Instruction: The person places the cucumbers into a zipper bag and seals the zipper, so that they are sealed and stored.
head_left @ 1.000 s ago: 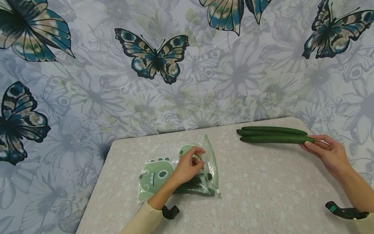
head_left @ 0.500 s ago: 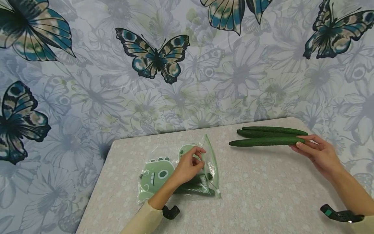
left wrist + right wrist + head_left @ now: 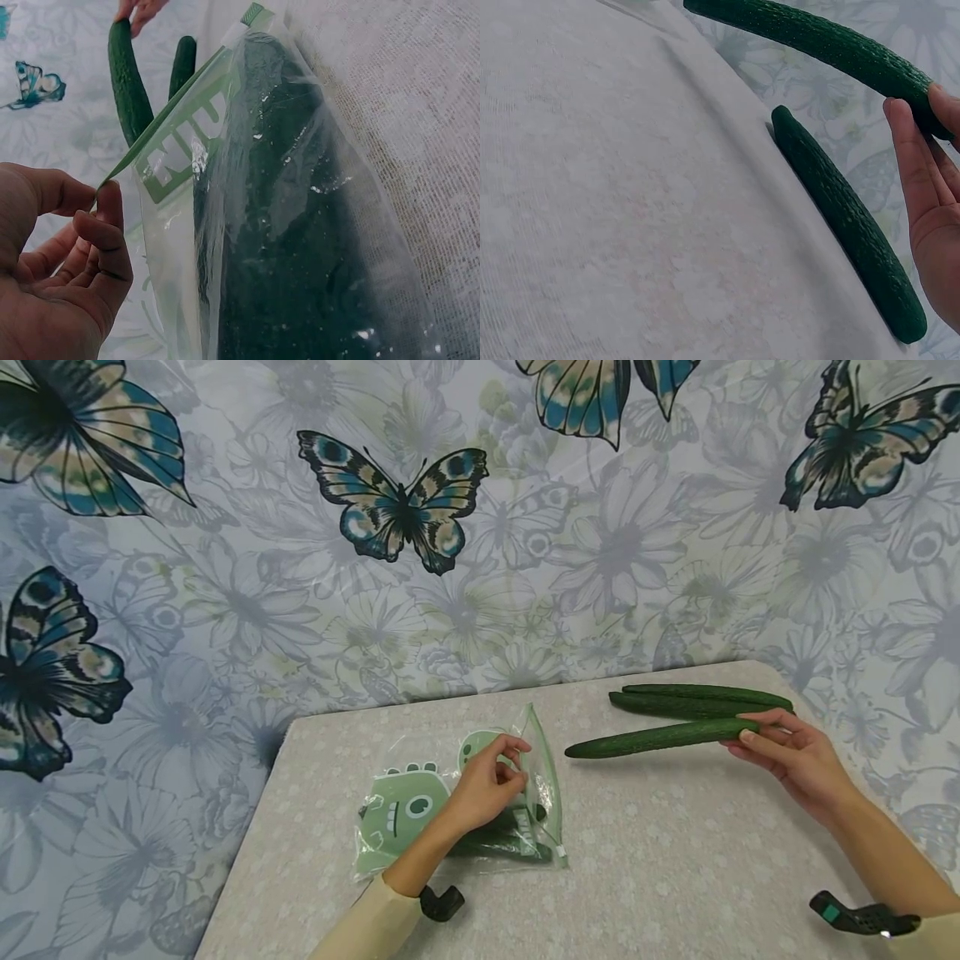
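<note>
My right hand pinches one end of a cucumber, which is raised off the table and points left toward the bag. Two more cucumbers lie side by side behind it. With thumb and fingers, my left hand pinches the green zip edge of a clear zip bag, holding its mouth up. The bag lies on the table with a pale green cartoon face printed on it. Inside it, dark green cucumber shows through the plastic. In the head view, the left hand covers part of the bag.
A pale patterned cloth covers the table. Right behind its far edge stands a wall covering with butterflies and flowers. The green zip slider sits at the near end of the bag's mouth.
My right hand has drawn one cucumber away from the other two, moving it left and toward me, with its far tip tilting down. The left hand and the bag have stayed put.
</note>
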Motion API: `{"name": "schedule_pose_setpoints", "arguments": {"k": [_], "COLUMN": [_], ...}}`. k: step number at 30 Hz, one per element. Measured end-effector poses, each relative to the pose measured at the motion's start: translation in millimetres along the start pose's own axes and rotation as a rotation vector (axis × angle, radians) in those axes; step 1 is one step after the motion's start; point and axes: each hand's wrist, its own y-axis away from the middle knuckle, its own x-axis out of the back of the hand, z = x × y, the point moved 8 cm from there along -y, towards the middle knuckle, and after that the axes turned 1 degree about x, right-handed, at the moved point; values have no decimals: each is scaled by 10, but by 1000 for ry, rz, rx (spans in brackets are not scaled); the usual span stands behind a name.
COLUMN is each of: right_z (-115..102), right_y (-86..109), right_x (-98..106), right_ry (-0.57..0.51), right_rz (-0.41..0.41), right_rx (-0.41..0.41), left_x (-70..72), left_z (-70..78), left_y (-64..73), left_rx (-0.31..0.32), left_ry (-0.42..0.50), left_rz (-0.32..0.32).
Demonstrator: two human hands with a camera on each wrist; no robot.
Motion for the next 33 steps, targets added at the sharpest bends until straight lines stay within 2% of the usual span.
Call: {"name": "schedule_pose_setpoints", "arguments": {"k": [12,20,26,33], "right_z": [292,535,706,781], "right_y": [-132,-202,-268,-291], "right_x": [-329,-521,-673,-706], "right_ry": [-73,-51,-20,5], "right_rz": [-94,-87,-79,-40], "right_rx": [-60,-77,-112,-133], "left_x": [41,41,63,80], "left_z": [-41,-42,-57,-2], "left_y": [42,53,73,87], "left_rx": [13,13,21,6], "left_ry": [17,13,13,-1], "left_rz": [8,-13,-5,-2]}}
